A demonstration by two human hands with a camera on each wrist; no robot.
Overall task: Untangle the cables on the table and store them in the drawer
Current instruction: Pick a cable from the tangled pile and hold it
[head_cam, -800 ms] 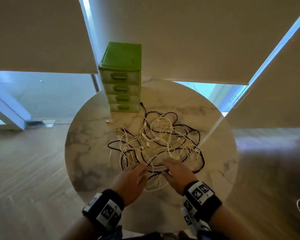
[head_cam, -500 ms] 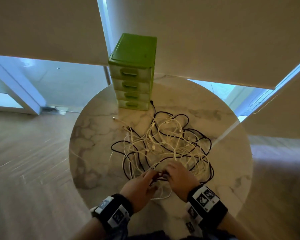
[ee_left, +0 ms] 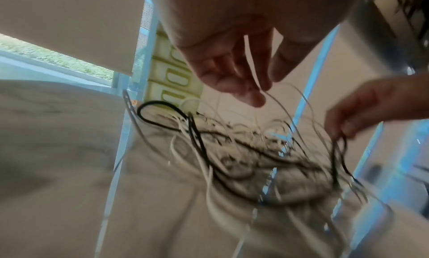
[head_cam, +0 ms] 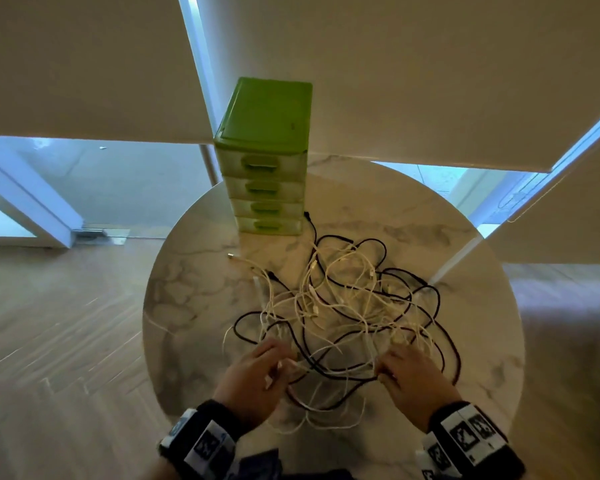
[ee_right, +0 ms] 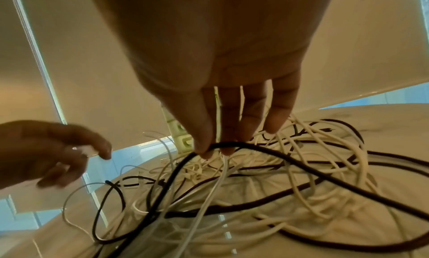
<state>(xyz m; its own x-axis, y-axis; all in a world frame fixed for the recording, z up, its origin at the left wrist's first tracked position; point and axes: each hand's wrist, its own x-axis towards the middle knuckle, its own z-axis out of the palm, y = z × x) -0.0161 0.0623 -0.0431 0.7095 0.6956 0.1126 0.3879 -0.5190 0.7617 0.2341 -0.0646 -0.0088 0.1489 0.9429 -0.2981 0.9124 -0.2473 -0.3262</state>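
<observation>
Pinching a black cable (ee_right: 290, 163) between thumb and fingertips, the right hand (head_cam: 413, 379) has its grip clamped at the tangle's 5 o'clock side. At 7 o'clock the left hand (head_cam: 257, 379) curls its grip round thin white cables (ee_left: 267, 95). Both hands work in the heap of cables (head_cam: 343, 306) mid-worktop (head_cam: 187, 306). At 12 o'clock stands the green drawer unit (head_cam: 265, 168), drawers closed, at the far edge. Bare marble rings the heap at 3 and 9 o'clock.
</observation>
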